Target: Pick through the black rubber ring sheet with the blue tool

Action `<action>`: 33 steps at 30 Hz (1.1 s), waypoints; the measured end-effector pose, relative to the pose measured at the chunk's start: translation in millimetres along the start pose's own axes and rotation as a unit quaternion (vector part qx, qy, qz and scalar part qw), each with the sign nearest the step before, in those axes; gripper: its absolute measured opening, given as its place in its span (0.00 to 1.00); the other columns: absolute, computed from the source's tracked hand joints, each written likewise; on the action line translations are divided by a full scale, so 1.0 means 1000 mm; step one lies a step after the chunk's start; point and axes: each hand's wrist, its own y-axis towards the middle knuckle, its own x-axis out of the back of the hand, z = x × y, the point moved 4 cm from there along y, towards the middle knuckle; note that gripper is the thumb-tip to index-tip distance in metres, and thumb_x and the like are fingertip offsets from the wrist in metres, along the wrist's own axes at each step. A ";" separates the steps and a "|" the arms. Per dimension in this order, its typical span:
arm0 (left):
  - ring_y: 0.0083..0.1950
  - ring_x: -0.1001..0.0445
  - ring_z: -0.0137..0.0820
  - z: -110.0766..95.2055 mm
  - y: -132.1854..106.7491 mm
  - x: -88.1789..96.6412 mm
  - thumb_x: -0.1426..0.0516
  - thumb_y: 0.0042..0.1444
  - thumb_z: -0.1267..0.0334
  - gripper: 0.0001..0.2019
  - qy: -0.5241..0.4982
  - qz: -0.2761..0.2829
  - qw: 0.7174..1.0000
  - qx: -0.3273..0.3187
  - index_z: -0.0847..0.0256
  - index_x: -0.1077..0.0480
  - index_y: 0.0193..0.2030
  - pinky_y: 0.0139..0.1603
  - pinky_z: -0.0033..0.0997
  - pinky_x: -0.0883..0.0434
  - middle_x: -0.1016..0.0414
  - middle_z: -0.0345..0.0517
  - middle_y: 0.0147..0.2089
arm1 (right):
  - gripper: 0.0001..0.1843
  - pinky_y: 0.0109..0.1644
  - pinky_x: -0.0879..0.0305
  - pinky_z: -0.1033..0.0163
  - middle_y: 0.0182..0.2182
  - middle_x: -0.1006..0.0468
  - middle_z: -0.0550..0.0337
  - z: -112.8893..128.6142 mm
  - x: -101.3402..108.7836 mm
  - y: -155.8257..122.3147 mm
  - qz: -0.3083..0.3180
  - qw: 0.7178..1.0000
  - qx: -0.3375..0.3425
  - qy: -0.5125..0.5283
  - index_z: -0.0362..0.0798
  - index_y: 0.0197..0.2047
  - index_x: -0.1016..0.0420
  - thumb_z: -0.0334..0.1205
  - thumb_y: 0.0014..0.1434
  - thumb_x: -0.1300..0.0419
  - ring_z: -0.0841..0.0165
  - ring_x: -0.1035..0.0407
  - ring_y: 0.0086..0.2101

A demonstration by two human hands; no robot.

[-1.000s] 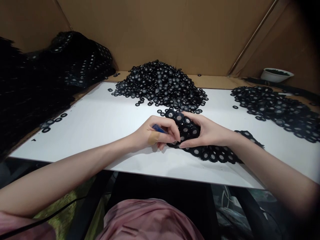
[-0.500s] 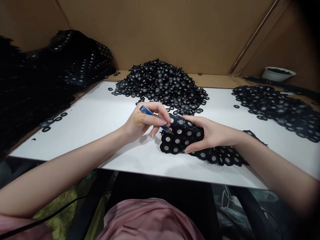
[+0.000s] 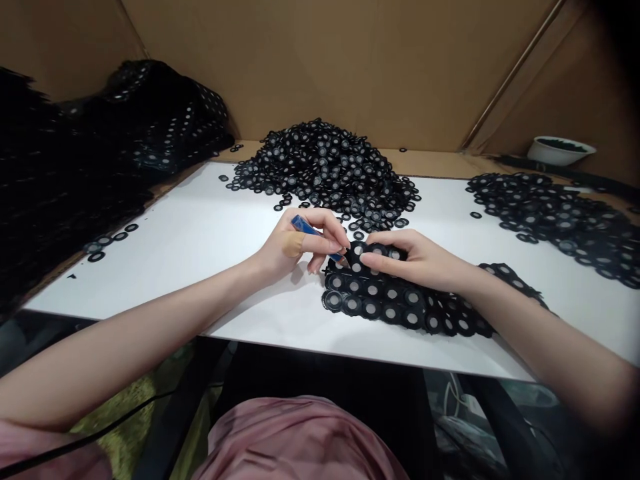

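Note:
A black sheet of joined rings with grey centres [image 3: 400, 303] lies on the white table top [image 3: 210, 233] in front of me. My left hand [image 3: 300, 247], with a plaster on one finger, is closed on a blue-handled tool [image 3: 313, 233] whose tip touches the sheet's near-left corner. My right hand [image 3: 405, 260] rests on the sheet's upper edge, its fingers curled and pinching a ring beside the tool tip.
A large heap of loose black rings [image 3: 330, 167] sits behind the hands. Another spread of rings [image 3: 555, 213] lies at the right. Stacked black sheets [image 3: 100, 153] fill the left side. A white bowl [image 3: 560, 150] stands far right. Cardboard walls close the back.
The bunched sheet in my right hand has been laid flatter on the table. My left hand rose, turned the blue tool outward and brought its tip to the sheet's edge.

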 end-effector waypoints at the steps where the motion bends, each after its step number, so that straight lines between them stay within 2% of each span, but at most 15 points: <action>1: 0.14 0.36 0.21 0.000 0.000 0.000 0.40 0.43 0.73 0.03 0.007 -0.005 1.000 -0.001 0.69 0.26 0.28 0.14 0.20 0.39 0.24 0.45 0.25 | 0.14 0.35 0.39 0.64 0.32 0.25 0.61 0.002 -0.001 0.000 -0.007 1.000 0.009 -0.004 0.48 0.39 0.27 0.49 0.62 0.45 0.67 0.34 0.32; 6: 0.14 0.35 0.21 0.002 0.002 0.003 0.41 0.44 0.73 0.04 0.035 -0.036 0.999 -0.009 0.68 0.26 0.29 0.14 0.19 0.40 0.26 0.43 0.23 | 0.09 0.42 0.37 0.63 0.38 0.23 0.60 0.004 -0.004 0.001 -0.027 0.998 0.057 -0.024 0.48 0.42 0.27 0.43 0.61 0.43 0.66 0.31 0.38; 12: 0.17 0.33 0.21 0.004 0.003 0.002 0.40 0.46 0.73 0.03 0.069 -0.051 0.996 -0.026 0.68 0.25 0.29 0.17 0.20 0.38 0.26 0.42 0.26 | 0.11 0.44 0.37 0.60 0.40 0.24 0.58 -0.004 -0.006 0.003 -0.041 0.996 0.060 -0.060 0.50 0.45 0.28 0.41 0.59 0.41 0.65 0.32 0.38; 24: 0.19 0.33 0.22 0.009 0.003 -0.002 0.41 0.49 0.70 0.04 0.071 -0.021 0.997 -0.005 0.67 0.25 0.32 0.20 0.19 0.37 0.31 0.38 0.20 | 0.05 0.41 0.40 0.60 0.31 0.27 0.59 -0.003 -0.009 0.006 -0.049 0.994 0.047 -0.083 0.48 0.35 0.30 0.39 0.60 0.43 0.66 0.34 0.33; 28: 0.18 0.33 0.23 0.014 0.002 -0.001 0.42 0.50 0.69 0.04 0.072 -0.007 0.997 0.023 0.66 0.27 0.33 0.19 0.19 0.38 0.35 0.37 0.16 | 0.04 0.39 0.40 0.61 0.31 0.28 0.59 -0.004 -0.009 0.007 -0.049 0.994 0.057 -0.078 0.48 0.34 0.31 0.38 0.60 0.43 0.67 0.35 0.32; 33: 0.18 0.34 0.22 0.014 0.002 -0.001 0.42 0.49 0.69 0.04 0.064 0.002 0.998 0.022 0.67 0.27 0.32 0.18 0.19 0.38 0.34 0.37 0.18 | 0.03 0.37 0.40 0.63 0.31 0.29 0.59 -0.004 -0.010 0.008 -0.046 0.995 0.061 -0.066 0.47 0.34 0.31 0.36 0.60 0.43 0.67 0.35 0.32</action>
